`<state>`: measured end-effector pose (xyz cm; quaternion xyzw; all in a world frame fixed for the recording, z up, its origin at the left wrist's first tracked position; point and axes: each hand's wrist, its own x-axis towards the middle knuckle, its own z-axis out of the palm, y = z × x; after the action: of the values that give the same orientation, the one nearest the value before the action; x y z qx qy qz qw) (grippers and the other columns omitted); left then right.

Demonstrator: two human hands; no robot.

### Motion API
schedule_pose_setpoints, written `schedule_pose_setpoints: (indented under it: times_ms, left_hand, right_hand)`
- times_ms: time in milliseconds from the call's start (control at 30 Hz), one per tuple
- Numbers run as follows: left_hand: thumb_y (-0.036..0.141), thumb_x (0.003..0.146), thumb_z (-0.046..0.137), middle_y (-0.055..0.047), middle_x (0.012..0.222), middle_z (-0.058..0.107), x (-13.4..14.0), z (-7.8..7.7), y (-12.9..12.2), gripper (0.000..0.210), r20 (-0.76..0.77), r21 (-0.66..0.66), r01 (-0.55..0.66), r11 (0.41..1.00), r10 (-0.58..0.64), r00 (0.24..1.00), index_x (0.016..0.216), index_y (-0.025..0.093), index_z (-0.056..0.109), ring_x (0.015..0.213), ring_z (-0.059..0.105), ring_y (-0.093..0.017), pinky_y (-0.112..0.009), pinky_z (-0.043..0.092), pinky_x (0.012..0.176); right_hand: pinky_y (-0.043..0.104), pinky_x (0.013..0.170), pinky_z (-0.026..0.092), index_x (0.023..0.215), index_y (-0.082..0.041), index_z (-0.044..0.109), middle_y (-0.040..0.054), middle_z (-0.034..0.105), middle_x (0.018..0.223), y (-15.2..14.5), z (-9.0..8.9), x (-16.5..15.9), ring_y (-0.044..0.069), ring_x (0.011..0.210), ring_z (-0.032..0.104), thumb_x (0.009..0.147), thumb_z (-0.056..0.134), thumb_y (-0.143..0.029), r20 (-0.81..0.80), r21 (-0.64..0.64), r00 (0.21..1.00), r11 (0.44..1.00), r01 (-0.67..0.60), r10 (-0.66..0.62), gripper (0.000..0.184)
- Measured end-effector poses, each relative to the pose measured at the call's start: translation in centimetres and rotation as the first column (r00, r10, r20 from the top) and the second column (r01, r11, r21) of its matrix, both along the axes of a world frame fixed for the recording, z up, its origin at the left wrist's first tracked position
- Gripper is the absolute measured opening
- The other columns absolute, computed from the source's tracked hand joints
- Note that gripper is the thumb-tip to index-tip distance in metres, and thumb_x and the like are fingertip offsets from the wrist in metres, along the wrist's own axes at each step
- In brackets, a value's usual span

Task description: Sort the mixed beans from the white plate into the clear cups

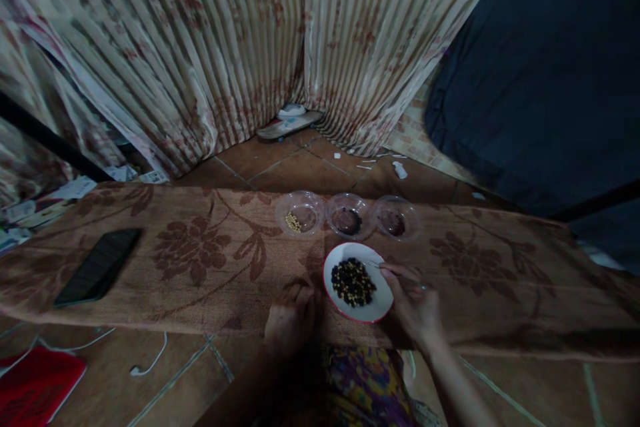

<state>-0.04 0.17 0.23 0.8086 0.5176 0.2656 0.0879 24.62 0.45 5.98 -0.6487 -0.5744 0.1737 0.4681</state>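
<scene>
A white plate (385, 297) with a red rim sits near the table's front edge, with mixed dark and pale beans (353, 282) heaped in it. Over its right side, my right hand (413, 300) pinches a thin tool that looks like tweezers (373, 263), its tip blurred. My left hand (291, 317) rests curled on the cloth left of the plate, with nothing visible in it. Behind the plate stand three clear plastic cups in a row: the left cup (313, 203) has pale beans, the middle cup (343, 203) black ones, the right cup (410, 220) dark reddish ones.
A brown flowered cloth (290, 267) covers the long narrow table. On its left lies a black phone (99, 267). Beyond are striped curtains (240, 47), a skateboard (290, 125) on the tiled floor and a dark draped shape (540, 80). A red bag (40, 383) lies lower left.
</scene>
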Motion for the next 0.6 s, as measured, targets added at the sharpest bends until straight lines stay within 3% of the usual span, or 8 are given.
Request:
schedule_pose_setpoints:
  times_ms: [167, 600]
  left_hand:
    - [0.022, 0.094, 0.043, -0.002, 0.078, 0.06, 0.0, -0.1, 0.0, 0.017, 0.009, 0.013, -0.004, 1.0, 0.003, 1.0, 0.082, 0.021, 0.055, 0.075, 0.058, -0.015, -0.026, 0.046, 0.066]
    - [0.023, 0.095, 0.042, -0.003, 0.081, 0.06, -0.1, -0.2, 0.0, 0.017, -0.006, -0.041, 0.003, 0.999, -0.004, 1.0, 0.084, 0.021, 0.054, 0.077, 0.058, -0.015, -0.027, 0.047, 0.069]
  right_hand:
    - [0.036, 0.08, 0.053, 0.089, -0.024, 0.073, 0.0055, 0.073, 0.089, 0.3, 0.0, -0.6, 0.022, 0.089, 0.066, 0.091, 0.056, -0.038, 0.173, 0.04, 0.976, 0.989, -0.144, 0.135, 0.022]
    - [0.037, 0.08, 0.053, 0.089, -0.026, 0.072, 0.0039, 0.073, 0.09, 0.5, -1.6, -0.8, 0.021, 0.087, 0.067, 0.091, 0.058, -0.034, 0.252, 0.098, 0.957, 0.98, -0.172, 0.143, 0.016]
